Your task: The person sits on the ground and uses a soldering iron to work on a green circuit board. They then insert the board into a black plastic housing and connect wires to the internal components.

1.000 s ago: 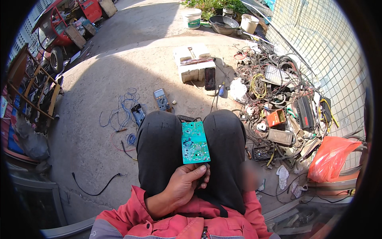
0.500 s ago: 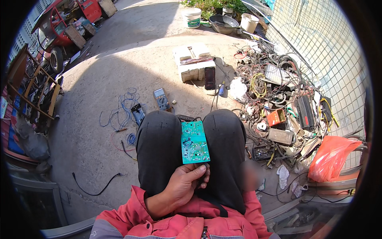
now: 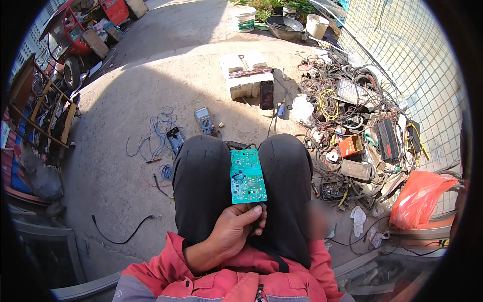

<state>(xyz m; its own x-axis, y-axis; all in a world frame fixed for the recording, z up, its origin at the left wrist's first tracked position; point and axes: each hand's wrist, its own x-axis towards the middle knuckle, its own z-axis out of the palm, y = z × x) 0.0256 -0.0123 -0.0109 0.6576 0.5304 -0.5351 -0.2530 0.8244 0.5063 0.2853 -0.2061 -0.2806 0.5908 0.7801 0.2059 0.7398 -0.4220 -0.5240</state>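
Left hand: thumb and fingers clamped on a green printed circuit board
Board: near edge in the grip, rest just beyond — between the knees
Right hand: blurred, right of the grip — cannot tell how open or what it holds
Multimeter: beyond the grip, leftward

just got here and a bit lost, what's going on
A person in a red jacket holds a green circuit board by its near edge in the left hand. The right hand is beside the right thigh, too blurred to read its grip. On the ground, a meter lies beyond the left knee, and a scrap heap lies to the right.
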